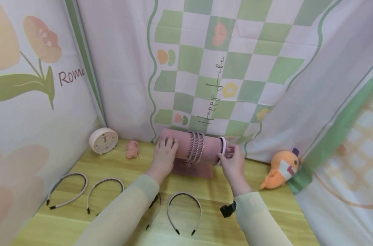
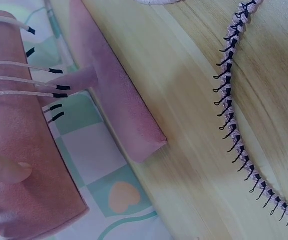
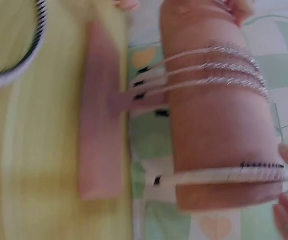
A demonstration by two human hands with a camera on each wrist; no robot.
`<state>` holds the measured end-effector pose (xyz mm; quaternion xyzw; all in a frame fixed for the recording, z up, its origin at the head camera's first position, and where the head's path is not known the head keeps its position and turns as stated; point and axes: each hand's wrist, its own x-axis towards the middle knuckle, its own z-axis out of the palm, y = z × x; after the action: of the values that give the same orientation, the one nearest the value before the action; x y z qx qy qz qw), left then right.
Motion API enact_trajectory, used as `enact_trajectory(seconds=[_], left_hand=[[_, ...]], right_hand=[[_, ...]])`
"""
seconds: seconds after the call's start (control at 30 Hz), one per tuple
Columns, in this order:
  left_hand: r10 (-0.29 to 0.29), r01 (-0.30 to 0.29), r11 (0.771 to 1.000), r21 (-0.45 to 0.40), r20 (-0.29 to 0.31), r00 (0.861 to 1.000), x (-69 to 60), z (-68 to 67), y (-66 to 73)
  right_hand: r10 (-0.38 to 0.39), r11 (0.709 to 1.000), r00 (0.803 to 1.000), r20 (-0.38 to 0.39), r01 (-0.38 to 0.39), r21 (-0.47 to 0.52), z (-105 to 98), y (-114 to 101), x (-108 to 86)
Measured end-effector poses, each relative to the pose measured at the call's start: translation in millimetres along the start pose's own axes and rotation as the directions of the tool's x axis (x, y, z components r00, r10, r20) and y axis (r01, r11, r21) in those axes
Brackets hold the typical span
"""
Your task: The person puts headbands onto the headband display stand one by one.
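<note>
A pink padded headband stand [image 1: 181, 143], a horizontal roll on a foot [image 2: 109, 90], stands at the back of the table. My left hand [image 1: 165, 153] grips the roll's left end, its thumb [image 2: 14, 171] lying on the plush. Around the middle of the roll sit several slim glittery headbands [image 3: 229, 67]. A thicker white headband [image 3: 209, 176] goes round the right end, black teeth along its inner side. My right hand [image 1: 233, 164] is at this headband, thumb on one side and fingers on the other, pinching it.
More toothed headbands [image 1: 184, 194] lie along the front of the wooden table [image 1: 235, 232]. A round white clock [image 1: 103, 140] and a small pink figure [image 1: 132, 149] stand back left. An orange plush toy [image 1: 281, 169] sits on the right. Printed curtains hang directly behind the stand.
</note>
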<state>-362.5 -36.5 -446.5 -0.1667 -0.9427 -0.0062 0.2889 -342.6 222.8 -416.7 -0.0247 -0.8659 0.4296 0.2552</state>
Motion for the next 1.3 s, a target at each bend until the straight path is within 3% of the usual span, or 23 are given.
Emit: enact_trajectory(seconds=[0.07, 0.1, 0.2, 0.27, 0.37, 0.63, 0.9, 1.3], left_hand=[[-0.001, 0.001, 1.000, -0.002, 0.000, 1.000, -0.3, 0.1, 0.2], [-0.002, 0.002, 1.000, -0.004, 0.000, 1.000, -0.4, 0.2, 0.3], [-0.006, 0.006, 1.000, -0.009, -0.004, 1.000, -0.4, 0.5, 0.5], [-0.008, 0.008, 1.000, -0.011, -0.006, 1.000, -0.5, 0.5, 0.7], [-0.006, 0.006, 1.000, -0.011, -0.010, 1.000, -0.8, 0.5, 0.7], [0.013, -0.012, 1.000, 0.012, -0.033, 0.999, -1.5, 3.1, -0.5], [0.018, -0.017, 1.000, 0.006, -0.023, 1.000, -1.7, 1.1, -0.3], [0.020, -0.021, 1.000, -0.012, -0.035, 0.999, -0.8, 3.2, -1.6]], right_hand=[[-0.171, 0.984, 0.985, -0.011, 0.170, -0.051, -1, 8, -5.3], [-0.265, 0.960, 0.964, -0.011, 0.262, -0.093, -2, 12, -7.6], [-0.502, 0.843, 0.865, 0.017, 0.493, -0.216, -2, 27, -12.4], [-0.578, 0.778, 0.815, 0.048, 0.568, -0.269, -3, 35, -13.8], [-0.617, 0.730, 0.783, 0.080, 0.608, -0.312, -3, 43, -14.5], [-0.675, 0.659, 0.732, 0.094, 0.656, -0.368, 0, 42, -12.8], [-0.692, 0.625, 0.711, 0.125, 0.677, -0.388, 17, 27, -14.3], [-0.676, 0.642, 0.727, 0.123, 0.662, -0.387, 36, 10, -16.4]])
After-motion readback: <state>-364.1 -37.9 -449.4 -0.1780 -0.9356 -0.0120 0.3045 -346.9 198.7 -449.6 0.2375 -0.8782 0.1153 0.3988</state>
